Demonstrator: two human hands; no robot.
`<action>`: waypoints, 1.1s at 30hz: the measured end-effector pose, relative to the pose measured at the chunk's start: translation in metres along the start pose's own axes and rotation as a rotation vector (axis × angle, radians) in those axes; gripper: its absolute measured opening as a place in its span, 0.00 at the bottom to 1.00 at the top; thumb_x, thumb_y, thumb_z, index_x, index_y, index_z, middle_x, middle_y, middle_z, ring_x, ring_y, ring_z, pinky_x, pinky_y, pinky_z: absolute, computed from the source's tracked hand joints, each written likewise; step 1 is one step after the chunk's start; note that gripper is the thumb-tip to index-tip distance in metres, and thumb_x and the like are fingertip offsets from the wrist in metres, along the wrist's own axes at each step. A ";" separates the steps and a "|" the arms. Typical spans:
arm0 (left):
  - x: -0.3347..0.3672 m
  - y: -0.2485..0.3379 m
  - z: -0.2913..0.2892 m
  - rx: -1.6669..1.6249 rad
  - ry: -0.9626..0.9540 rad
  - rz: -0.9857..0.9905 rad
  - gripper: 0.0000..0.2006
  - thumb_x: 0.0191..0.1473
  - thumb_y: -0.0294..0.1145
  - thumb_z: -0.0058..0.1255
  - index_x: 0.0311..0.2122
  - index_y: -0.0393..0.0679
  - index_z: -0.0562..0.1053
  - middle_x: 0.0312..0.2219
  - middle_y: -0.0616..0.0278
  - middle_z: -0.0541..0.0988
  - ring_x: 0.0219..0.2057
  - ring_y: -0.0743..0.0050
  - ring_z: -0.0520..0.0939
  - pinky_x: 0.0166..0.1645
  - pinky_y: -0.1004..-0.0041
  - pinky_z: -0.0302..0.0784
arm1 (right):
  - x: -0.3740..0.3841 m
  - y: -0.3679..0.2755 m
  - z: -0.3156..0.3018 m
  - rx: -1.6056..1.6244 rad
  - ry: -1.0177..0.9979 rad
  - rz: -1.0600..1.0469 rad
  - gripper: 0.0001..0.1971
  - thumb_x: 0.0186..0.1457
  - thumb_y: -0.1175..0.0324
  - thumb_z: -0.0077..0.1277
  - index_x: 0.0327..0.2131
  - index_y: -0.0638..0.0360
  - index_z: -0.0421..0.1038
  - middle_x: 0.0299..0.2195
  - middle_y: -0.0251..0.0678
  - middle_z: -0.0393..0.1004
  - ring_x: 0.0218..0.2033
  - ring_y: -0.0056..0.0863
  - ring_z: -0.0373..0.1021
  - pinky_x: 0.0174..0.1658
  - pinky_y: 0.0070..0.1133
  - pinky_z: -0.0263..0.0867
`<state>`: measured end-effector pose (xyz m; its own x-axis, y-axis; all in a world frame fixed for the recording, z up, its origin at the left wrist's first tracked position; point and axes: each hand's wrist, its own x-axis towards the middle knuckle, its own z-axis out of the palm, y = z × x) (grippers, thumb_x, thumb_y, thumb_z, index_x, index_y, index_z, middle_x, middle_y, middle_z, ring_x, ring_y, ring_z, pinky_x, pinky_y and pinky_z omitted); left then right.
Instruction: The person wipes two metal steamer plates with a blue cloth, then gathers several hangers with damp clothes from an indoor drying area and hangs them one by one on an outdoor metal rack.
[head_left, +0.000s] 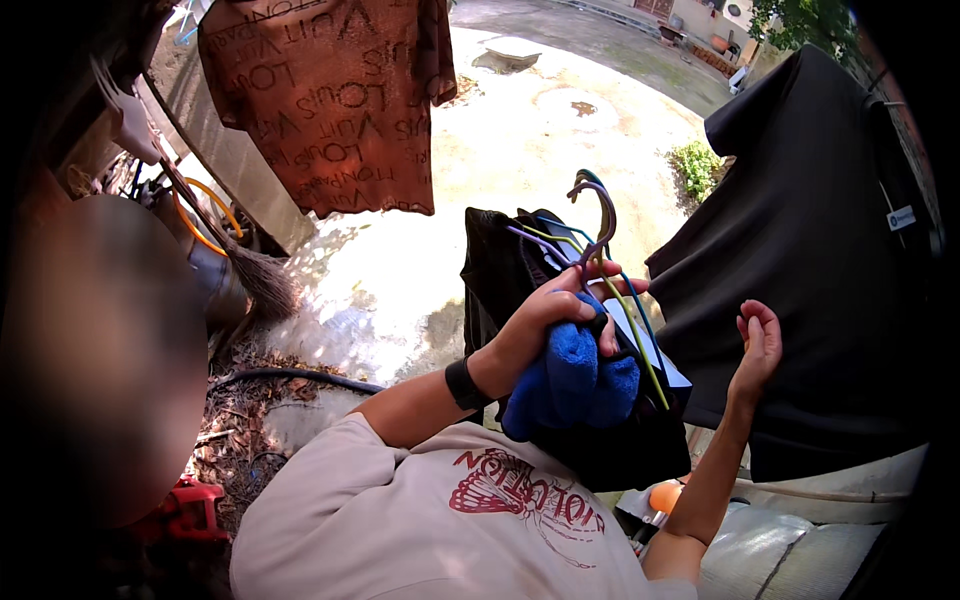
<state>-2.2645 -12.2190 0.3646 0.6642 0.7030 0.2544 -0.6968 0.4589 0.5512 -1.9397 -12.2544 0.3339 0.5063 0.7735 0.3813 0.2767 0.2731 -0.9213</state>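
Note:
Several plastic clothes hangers [597, 215], in purple, yellow-green and blue, are bunched in my left hand [560, 302], its fingers closed round them below the hooks. Dark clothes [490, 265] hang from these hangers. A thick, fluffy blue cloth [572, 375] is bundled just under the same hand, against the dark fabric. My right hand [758, 352] is raised apart from the bunch, fingers loosely bent, with nothing visible in it. Behind it, to the right, a large black garment [800, 250] with a small white tag hangs spread out.
A reddish-brown patterned shirt [330, 110] hangs at the upper left. Beside it a broom [255, 270] leans by a wall. A dark hose [300, 376] crosses leaf-strewn ground. Red plastic [195, 508] shows lower left. A large blurred shape covers the left edge.

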 end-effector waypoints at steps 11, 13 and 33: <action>0.169 0.095 -0.178 -0.128 -0.053 -0.173 0.31 0.41 0.28 0.45 0.55 0.40 0.57 0.56 0.35 0.57 0.26 0.69 0.77 0.42 0.71 0.72 | 0.091 0.026 0.185 0.080 -0.171 0.095 0.32 0.56 0.73 0.41 0.62 0.62 0.40 0.55 0.51 0.59 0.40 0.26 0.69 0.46 0.22 0.64; 0.197 0.122 -0.196 -0.156 -0.025 -0.175 0.32 0.41 0.28 0.45 0.56 0.39 0.56 0.56 0.36 0.57 0.25 0.69 0.77 0.43 0.70 0.71 | 0.122 0.036 0.209 0.023 -0.128 0.054 0.29 0.58 0.69 0.40 0.61 0.65 0.44 0.54 0.51 0.60 0.39 0.27 0.69 0.45 0.23 0.65; 0.408 0.395 -0.455 0.271 0.354 0.385 0.37 0.39 0.33 0.45 0.57 0.32 0.53 0.56 0.34 0.58 0.23 0.70 0.76 0.40 0.70 0.74 | 0.483 0.173 0.666 0.425 -1.261 0.230 0.07 0.57 0.72 0.45 0.36 0.63 0.70 0.23 0.22 0.66 0.22 0.08 0.59 0.24 0.10 0.54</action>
<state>-2.3916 -11.5036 0.3246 0.2136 0.9515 0.2212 -0.7446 0.0121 0.6674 -2.1910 -11.4526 0.3088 -0.6462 0.7567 0.0990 -0.1004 0.0442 -0.9940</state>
